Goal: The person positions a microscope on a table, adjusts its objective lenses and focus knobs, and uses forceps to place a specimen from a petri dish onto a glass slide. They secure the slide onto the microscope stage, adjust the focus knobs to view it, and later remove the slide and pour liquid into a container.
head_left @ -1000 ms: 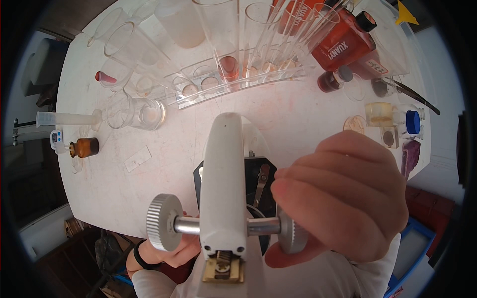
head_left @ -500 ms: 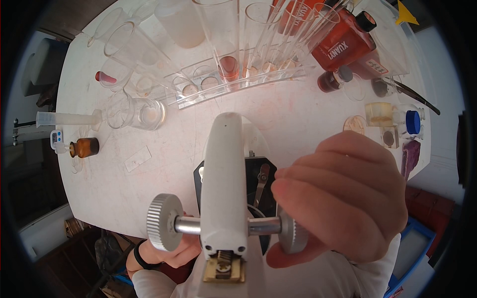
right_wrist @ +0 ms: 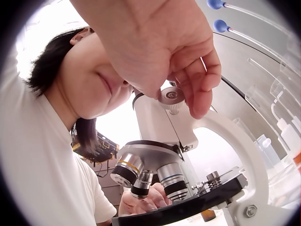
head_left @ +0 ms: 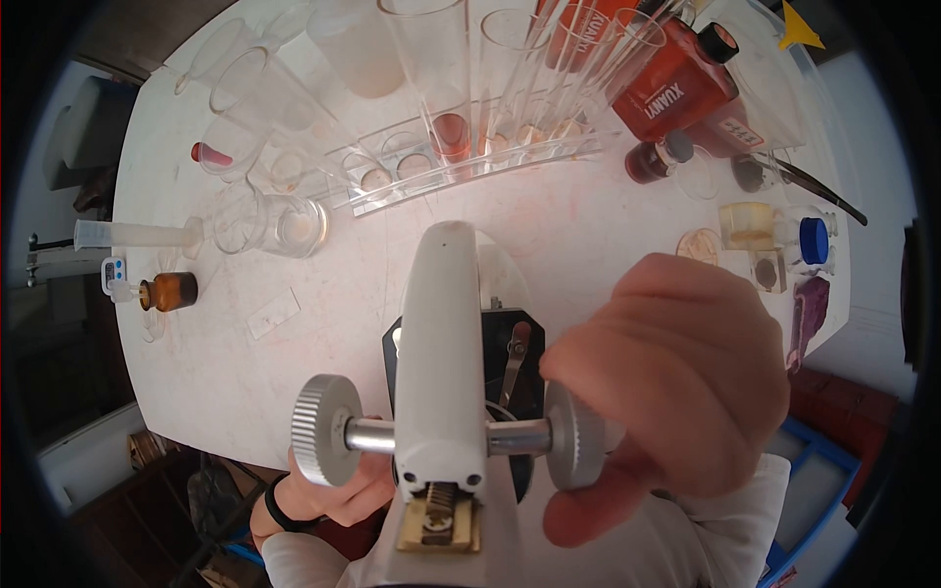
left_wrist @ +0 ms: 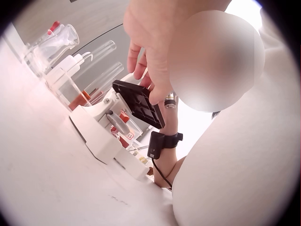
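Observation:
A white microscope (head_left: 441, 343) stands centrally in the head view, seen from behind its arm. My right hand (head_left: 681, 377) is curled loosely around the right focus knob (head_left: 575, 436); the right wrist view has the knob (right_wrist: 171, 95) between thumb and fingers, though contact on all sides is unclear. My left hand (head_left: 353, 490) is partly behind the left knob (head_left: 325, 429). In the left wrist view that hand (left_wrist: 153, 52) grips the edge of the black stage (left_wrist: 138, 103), thumb against its underside. Objective lenses (right_wrist: 173, 181) hang above the stage (right_wrist: 188, 205) in the right wrist view.
A clear rack (head_left: 392, 196) with tall tubes stands behind the microscope. Beakers (head_left: 294, 223) and a brown bottle (head_left: 174, 291) are at left. Red bottles (head_left: 676, 83) and a blue-capped jar (head_left: 814, 241) stand at right. A small rectangular piece (head_left: 272, 313) lies left of the microscope.
My right hand has shifted slightly around the knob, its thumb lower and farther from the knob's rim, leaving more of the knob visible. The left hand shows almost no movement.

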{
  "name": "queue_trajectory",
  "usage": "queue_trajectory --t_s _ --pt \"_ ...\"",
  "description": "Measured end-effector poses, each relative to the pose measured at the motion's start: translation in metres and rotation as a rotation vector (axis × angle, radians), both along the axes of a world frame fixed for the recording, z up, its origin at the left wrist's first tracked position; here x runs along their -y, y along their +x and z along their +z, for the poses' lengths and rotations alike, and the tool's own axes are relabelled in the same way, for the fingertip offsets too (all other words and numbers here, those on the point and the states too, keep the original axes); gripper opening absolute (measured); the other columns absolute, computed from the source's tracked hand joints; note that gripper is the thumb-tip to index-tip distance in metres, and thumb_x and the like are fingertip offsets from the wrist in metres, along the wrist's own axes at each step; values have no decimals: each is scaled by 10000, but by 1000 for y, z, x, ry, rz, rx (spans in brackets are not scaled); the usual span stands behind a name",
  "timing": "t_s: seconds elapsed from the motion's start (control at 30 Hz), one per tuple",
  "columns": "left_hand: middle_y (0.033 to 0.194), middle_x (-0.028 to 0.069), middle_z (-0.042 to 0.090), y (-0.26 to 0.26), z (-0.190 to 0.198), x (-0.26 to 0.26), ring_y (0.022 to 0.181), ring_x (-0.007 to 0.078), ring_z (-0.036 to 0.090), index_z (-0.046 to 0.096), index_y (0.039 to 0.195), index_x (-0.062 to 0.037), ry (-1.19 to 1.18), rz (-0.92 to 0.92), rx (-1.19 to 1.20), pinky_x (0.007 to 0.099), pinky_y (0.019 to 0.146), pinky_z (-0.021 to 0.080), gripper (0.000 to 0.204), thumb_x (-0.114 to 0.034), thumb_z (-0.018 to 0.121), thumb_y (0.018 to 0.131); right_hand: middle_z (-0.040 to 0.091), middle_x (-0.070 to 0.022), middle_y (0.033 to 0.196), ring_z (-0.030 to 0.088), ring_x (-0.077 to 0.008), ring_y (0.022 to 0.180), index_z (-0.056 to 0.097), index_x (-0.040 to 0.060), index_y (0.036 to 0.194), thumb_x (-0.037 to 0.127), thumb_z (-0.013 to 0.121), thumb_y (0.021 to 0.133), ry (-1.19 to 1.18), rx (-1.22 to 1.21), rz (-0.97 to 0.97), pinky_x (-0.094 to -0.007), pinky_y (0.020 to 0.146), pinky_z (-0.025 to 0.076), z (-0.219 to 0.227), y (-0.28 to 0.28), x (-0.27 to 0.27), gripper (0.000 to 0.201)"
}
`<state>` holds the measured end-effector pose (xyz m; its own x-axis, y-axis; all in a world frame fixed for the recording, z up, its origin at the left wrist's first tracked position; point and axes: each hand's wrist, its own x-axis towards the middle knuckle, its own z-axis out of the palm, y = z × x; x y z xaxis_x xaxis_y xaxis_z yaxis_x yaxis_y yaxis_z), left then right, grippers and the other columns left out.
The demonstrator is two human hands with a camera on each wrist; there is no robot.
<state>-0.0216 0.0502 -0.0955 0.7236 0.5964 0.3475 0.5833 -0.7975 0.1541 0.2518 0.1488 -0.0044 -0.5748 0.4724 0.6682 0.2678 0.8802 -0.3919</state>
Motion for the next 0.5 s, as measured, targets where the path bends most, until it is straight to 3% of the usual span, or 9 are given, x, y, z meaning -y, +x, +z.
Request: queue_trajectory --t_s 0.23,0.5 --pt "1065 54 604 0 1 -1 889 186 578 620 871 -93 8 -2 9 307 695 515 158 -77 586 718 496 -66 489 437 -171 340 553 -72 673 608 509 754 -50 57 -1 -267 357 336 1 2 0 686" --pt "1062 53 605 1 2 -1 885 186 578 622 862 -93 18 0 20 306 694 513 153 -78 587 714 542 -77 536 457 -175 362 563 -58 722 575 523 765 -66 -8 3 -271 359 328 -3 -2 -3 637"
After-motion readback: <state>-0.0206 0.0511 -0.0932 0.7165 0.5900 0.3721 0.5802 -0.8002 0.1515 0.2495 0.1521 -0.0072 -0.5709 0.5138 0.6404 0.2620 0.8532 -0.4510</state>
